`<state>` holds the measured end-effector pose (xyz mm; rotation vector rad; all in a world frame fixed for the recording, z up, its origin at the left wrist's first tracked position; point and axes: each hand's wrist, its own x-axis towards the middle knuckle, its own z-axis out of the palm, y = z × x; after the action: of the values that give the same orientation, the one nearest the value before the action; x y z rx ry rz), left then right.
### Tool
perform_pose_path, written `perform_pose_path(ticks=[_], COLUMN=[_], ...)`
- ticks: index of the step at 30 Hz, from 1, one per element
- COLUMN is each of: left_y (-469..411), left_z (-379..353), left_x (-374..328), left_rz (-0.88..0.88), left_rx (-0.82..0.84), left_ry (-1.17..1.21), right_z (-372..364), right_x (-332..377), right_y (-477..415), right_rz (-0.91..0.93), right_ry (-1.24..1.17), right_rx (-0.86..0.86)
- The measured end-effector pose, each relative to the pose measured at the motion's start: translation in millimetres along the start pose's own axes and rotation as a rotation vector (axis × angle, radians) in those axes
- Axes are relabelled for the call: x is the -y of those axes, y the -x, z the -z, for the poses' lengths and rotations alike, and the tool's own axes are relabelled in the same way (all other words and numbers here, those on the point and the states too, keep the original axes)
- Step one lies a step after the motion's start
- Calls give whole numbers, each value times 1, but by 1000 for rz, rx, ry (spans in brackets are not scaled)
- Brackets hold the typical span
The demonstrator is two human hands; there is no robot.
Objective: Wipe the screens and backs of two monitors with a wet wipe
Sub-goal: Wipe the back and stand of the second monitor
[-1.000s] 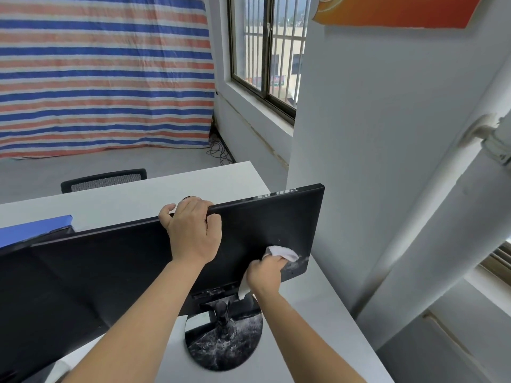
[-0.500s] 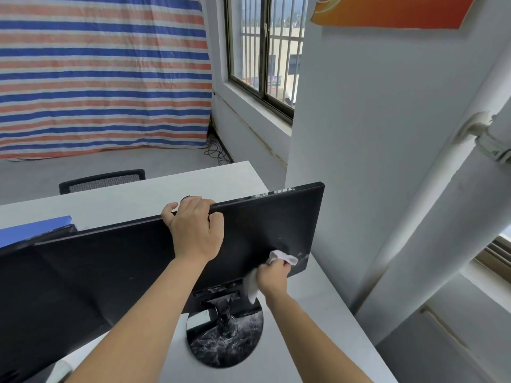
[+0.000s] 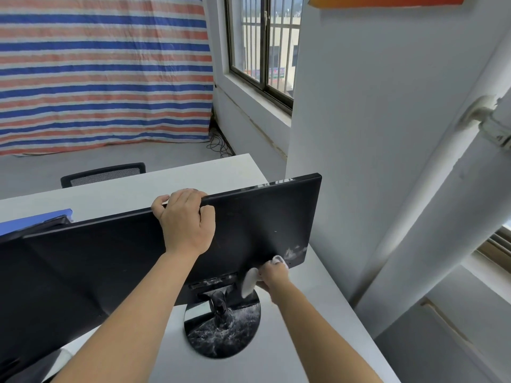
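We log left hand (image 3: 188, 219) curled over monitor (image 3: 249, 230) top edge, right hand (image 3: 272, 275) gripping wet wipe (image 3: 249, 281) against its back's lower right corner, near desk (image 3: 304, 341) right edge

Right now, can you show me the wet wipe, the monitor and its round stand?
wet wipe (image 3: 249, 281), head view, hanging flap.
monitor (image 3: 262, 217), head view, back panel.
round stand (image 3: 221, 338), head view, glossy base.

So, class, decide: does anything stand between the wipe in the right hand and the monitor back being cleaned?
Nothing visible does. The right hand holds the wet wipe against the back of the monitor, at its lower corner. The left hand grips the top edge, well clear.
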<state>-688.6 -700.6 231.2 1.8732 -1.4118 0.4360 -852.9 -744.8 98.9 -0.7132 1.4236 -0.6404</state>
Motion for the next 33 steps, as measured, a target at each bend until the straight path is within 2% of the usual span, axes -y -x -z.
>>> perform_pose_path(ticks=[2, 5, 7, 11, 12, 14, 16, 17, 19, 22, 24, 28, 30, 33], left_y=[1, -1, -2, -1, -1, -2, -3, -3, -2, -1, -2, -2, -3, -2], left_z=[-1, -4, -5, -9, -10, -14, -16, -16, -16, -17, -17, -18, -18, -20], left_x=[-1, -4, -5, -6, -6, -7, -7, -7, -7, -7, -7, -5, -3, -5], left_rz=[-1, 12, 27, 43, 46, 55, 59, 58, 57, 62, 60, 52, 49, 27], left_rx=[-25, -57, -75, -122, -131, -142, -153, -158, -165, -167, -165, -154, -154, -162], left_ry=[-7, -9, -4, -23, -34, -51, -59, -63, -75, -92, -92, -93, -99, -105], right_z=[19, 38, 44, 38, 32, 25, 22, 24, 33, 52, 69, 70, 47, 4], right_x=[11, 53, 75, 64, 53, 34, 12, 2, -4, 16, 36, 38, 14, -20], right_y=[-7, -11, -9, 13, 12, 1, -9, -13, -23, -44, -57, -63, -59, -33], right_rz=[17, 11, 26, 443, 439, 207, -85, -138, -129, -22, 72, 150, 90, -150], right_ry=[-39, -225, -263, 66, 54, -137, -271, -266, -266, -299, -229, -177, -190, -237], right_rx=[-8, -113, -176, -345, -337, -204, 68, 180, 209, 36, -107, -176, -140, 215])
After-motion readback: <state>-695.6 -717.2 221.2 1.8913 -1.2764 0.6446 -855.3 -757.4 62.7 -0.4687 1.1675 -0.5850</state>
